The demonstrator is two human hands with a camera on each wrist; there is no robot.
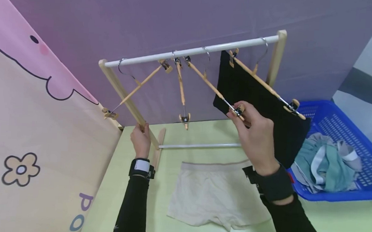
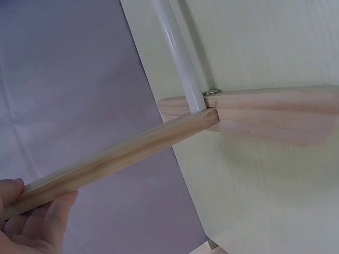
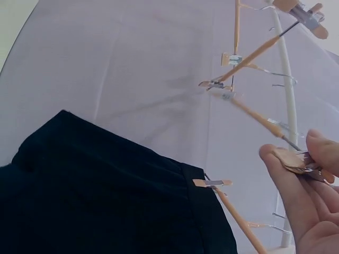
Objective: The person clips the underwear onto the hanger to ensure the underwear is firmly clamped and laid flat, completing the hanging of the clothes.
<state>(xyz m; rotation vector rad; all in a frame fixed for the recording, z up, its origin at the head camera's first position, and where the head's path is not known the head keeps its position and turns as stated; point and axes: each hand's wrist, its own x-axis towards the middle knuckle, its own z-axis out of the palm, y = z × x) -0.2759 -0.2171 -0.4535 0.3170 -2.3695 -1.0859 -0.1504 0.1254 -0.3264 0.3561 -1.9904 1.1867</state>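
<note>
My left hand (image 1: 140, 141) grips the wooden side post (image 1: 121, 90) of a small clothes rack; in the left wrist view its thumb and fingers wrap the post (image 2: 116, 156). My right hand (image 1: 259, 138) pinches the near end clip (image 3: 299, 161) of a wooden clip hanger (image 1: 204, 78), whose hook is over the white rail (image 1: 190, 51). Right of it, black shorts (image 1: 254, 95) hang from another clip hanger (image 1: 261, 81). Two bare clip hangers, one angled (image 1: 140, 86) and one pointing forward (image 1: 181, 83), hang left of my right hand.
Cream shorts (image 1: 213, 192) lie flat on the pale green table (image 1: 103, 210) in front of the rack. On the right stands a blue basket (image 1: 344, 196) holding crumpled teal and grey clothing (image 1: 333, 164). A patterned panel (image 1: 44, 128) borders the left side.
</note>
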